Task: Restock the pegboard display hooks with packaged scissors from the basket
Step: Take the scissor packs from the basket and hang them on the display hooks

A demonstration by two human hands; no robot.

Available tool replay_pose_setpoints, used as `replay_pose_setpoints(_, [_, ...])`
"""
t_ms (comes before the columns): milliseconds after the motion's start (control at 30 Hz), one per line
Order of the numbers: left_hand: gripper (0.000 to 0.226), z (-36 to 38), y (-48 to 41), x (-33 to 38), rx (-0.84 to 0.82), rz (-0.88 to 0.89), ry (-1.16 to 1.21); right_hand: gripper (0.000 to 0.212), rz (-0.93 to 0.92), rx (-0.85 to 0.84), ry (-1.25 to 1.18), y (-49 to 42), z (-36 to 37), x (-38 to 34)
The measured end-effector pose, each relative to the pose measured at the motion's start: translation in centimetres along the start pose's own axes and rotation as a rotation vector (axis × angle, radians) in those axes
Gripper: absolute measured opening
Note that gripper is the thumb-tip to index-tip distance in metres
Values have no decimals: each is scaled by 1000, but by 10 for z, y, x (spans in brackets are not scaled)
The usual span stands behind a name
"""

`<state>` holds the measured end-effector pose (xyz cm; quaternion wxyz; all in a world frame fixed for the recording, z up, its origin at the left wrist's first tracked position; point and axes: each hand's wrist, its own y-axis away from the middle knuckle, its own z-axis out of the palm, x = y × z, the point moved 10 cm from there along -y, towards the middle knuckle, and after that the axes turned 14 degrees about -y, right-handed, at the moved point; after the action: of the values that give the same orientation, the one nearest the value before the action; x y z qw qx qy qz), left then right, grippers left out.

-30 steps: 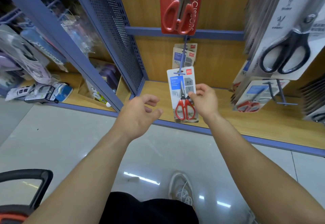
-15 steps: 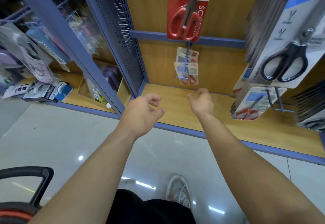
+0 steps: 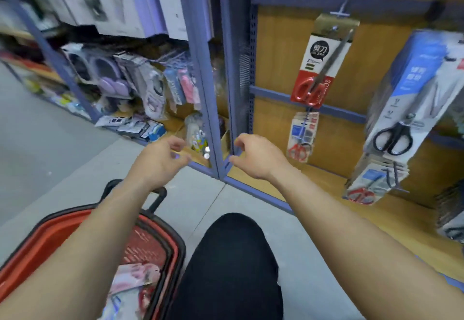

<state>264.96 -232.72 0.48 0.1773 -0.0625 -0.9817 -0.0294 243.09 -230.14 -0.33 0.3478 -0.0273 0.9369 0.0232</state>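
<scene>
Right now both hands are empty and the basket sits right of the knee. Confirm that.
Wrong side. The head view shows the basket sitting left of the knee, not right of it. The left hand and the right hand are both empty, as stated.

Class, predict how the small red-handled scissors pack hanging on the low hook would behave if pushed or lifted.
Hanging on a hook, the pack would probably swing when pushed. Flat card backing suggests stiff but bendable. Small, so likely light.

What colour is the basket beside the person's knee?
The basket is red with a black rim and handle; the head view shows it.
</scene>
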Motion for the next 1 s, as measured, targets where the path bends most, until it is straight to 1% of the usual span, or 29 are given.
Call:
replay_pose_setpoints(133, [39, -60, 85, -94, 69, -107, -99, 43, -160, -139, 141, 11, 43, -111])
replay_pose_setpoints(233, [40, -78, 163, -157, 102, -192, -106, 47, -294, -289, 222, 41, 101, -187])
replay_pose_setpoints(300, [39, -67, 215, -200, 95, -261, -84, 48, -360, -408, 242, 65, 149, -222])
replay_pose_setpoints(400, [42, -20, 278, -261, 2, -394, -65, 49, -392, -589, 266, 97, 226, -245])
replay_pose_setpoints(533, [55, 58, 320, -327, -144, -593, 73, 52, -335, -762, 340, 110, 324, -230])
replay_pose_setpoints(700, [63, 142, 319, -381, -201, -825, 273, 48, -202, -846, 360, 93, 397, -188])
replay_pose_setpoints(833, [80, 209, 299, -393, -262, -898, 384, 49, -89, -894, 367, 85, 426, -133])
replay_pose_setpoints(900, [87, 234, 289, -394, -276, -924, 436, 44, -17, -976, 414, 88, 434, -105])
replay_pose_setpoints(967, [91, 249, 273, -392, -282, -916, 408, 39, 37, -1030, 426, 86, 439, -90])
replay_pose_setpoints(1000, [95, 257, 265, -391, -293, -898, 358, 38, 50, -1021, 414, 81, 440, -90])
